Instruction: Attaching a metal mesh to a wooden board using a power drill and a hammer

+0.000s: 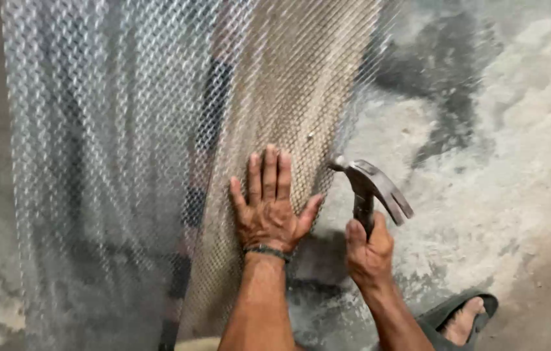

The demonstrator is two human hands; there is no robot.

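The left hand (269, 211) presses flat, fingers spread, on the expanded metal mesh sheet (158, 162) against the concrete surface (483, 162) while the right hand (368, 250) grips a claw hammer (370, 185) at the mesh edge; fastening appears unfinished

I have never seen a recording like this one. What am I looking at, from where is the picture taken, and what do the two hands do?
There is no machine here. A camera worn on a person's head looks down at that person's own two bare hands. The left hand lies flat, fingers spread, on a sheet of metal mesh, pressing near its right edge. A dark band sits on that wrist. The right hand grips a claw hammer by its handle, the head close to the mesh edge. Below is a rough grey concrete floor. At the bottom right, a foot in a dark sandal shows.
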